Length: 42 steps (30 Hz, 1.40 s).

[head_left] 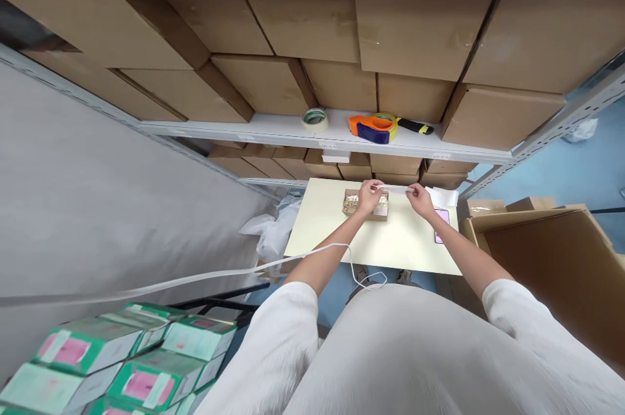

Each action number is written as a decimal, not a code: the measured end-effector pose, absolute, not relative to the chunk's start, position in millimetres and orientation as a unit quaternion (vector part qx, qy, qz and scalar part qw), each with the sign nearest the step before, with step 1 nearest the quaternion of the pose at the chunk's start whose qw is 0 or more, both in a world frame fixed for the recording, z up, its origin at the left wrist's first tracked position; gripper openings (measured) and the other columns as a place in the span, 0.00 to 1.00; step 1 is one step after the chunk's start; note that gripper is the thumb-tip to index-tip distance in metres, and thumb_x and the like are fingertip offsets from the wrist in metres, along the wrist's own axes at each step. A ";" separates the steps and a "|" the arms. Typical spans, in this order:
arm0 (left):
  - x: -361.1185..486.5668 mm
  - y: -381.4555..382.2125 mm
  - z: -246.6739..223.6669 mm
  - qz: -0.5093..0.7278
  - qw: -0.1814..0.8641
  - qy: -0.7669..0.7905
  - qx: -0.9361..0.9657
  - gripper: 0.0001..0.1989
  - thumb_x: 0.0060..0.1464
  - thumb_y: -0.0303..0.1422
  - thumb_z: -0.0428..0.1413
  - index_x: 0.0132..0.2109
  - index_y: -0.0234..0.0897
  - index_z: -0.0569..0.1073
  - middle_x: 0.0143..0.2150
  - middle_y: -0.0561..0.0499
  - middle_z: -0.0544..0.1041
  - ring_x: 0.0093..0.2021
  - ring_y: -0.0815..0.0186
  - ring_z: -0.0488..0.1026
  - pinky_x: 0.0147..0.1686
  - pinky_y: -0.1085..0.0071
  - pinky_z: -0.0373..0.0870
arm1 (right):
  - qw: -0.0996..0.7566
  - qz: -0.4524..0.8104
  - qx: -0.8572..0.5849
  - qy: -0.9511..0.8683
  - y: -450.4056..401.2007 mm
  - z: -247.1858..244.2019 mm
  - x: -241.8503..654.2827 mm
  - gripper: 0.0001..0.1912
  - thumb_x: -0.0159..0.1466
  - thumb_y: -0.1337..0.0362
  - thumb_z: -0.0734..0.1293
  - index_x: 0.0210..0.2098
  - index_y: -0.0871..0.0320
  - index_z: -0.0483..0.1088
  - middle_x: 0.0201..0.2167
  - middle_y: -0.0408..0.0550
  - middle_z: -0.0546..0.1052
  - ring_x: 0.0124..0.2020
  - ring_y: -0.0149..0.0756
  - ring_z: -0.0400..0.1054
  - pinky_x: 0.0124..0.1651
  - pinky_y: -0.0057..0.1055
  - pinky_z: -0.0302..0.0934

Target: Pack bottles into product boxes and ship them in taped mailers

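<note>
Over the pale yellow tabletop (317,232), a thin white strip (398,189) stretches between my two hands. My left hand (370,195) is closed, pinching the strip's left end above a small cardboard box (375,217). Gold-coloured shiny wrapping (350,201) shows inside that box, partly hidden by the hand. The strip's other end is pinched by my right hand (418,199), with white paper (443,197) just to its right. A phone with a pink screen (441,226) lies on the table near my right wrist. Whether the strip is a label or tape is too small to tell.
A tape roll (315,119), an orange-and-blue tape dispenser (372,128) and a cutter knife (415,126) lie on the shelf (273,133). Cardboard boxes fill the rack. A large open carton (551,258) stands right; green-and-white boxes (146,363) lower left. A white cable (195,277) crosses the left arm.
</note>
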<state>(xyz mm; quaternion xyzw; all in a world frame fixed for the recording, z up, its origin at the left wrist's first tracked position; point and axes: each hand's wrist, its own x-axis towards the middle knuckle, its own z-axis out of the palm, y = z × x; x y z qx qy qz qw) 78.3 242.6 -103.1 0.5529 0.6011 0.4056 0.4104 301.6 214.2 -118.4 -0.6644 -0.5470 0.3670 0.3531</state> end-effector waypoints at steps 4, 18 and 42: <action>39.0 242.8 -100.3 0.401 0.393 0.610 0.559 0.06 0.60 0.25 0.59 0.39 0.40 0.79 0.49 0.47 0.80 0.49 0.63 0.78 0.58 0.66 0.74 | 0.367 0.406 -0.660 -0.515 214.6 -114.5 261.9 0.08 0.61 0.55 0.66 0.36 0.51 0.66 0.26 0.37 0.68 0.31 0.36 0.67 0.43 0.35 0.70; -31.0 243.7 -130.3 0.353 0.453 0.639 0.511 0.18 0.56 0.23 0.64 0.51 0.44 0.74 0.42 0.53 0.79 0.34 0.69 0.76 0.42 0.71 0.73 | 0.296 0.360 -0.764 -0.446 196.5 -125.5 186.3 0.16 0.56 0.59 0.70 0.44 0.53 0.71 0.32 0.40 0.78 0.37 0.39 0.76 0.42 0.33 0.68; -44.9 248.2 -174.3 0.224 0.360 0.619 0.661 0.15 0.63 0.19 0.54 0.50 0.44 0.67 0.52 0.49 0.74 0.40 0.63 0.76 0.47 0.65 0.71 | 0.083 0.254 -0.780 -0.565 207.3 -139.7 160.5 0.20 0.69 0.69 0.63 0.60 0.52 0.65 0.42 0.47 0.83 0.44 0.45 0.76 0.44 0.35 0.61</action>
